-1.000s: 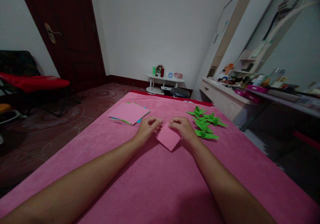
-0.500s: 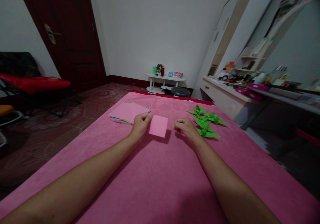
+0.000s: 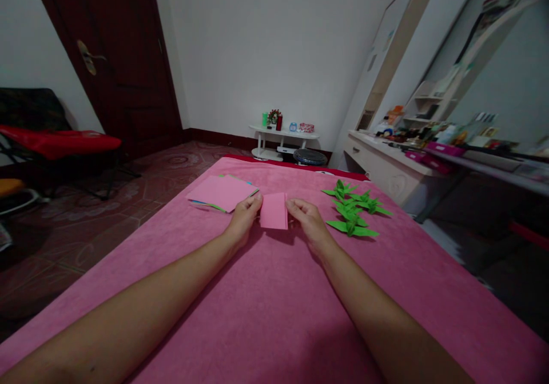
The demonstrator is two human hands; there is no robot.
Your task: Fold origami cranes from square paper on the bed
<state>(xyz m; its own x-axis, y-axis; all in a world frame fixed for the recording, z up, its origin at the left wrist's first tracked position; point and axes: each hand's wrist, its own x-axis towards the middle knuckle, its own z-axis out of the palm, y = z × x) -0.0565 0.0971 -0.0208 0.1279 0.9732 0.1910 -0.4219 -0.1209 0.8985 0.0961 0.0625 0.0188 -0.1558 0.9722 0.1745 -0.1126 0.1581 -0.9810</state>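
Observation:
A small folded sheet of pink paper is held up a little above the pink cloth between my two hands. My left hand pinches its left edge, thumb on top. On the opposite edge, my right hand grips the paper between thumb and fingers; a narrow flap shows along that side. Beyond my left hand lies a stack of coloured paper, pink on top with green and blue edges peeking out. Several green origami cranes are grouped to the right of my right hand.
The pink cloth covers the surface before me. Past its far edge stand a white side table and a dark round stool. A cluttered dresser runs along the right; a red chair is at the left.
My right hand has moved left and taken hold of the pink paper's right edge. The paper has turned slightly and looks narrower. The stack and the cranes have stayed in place.

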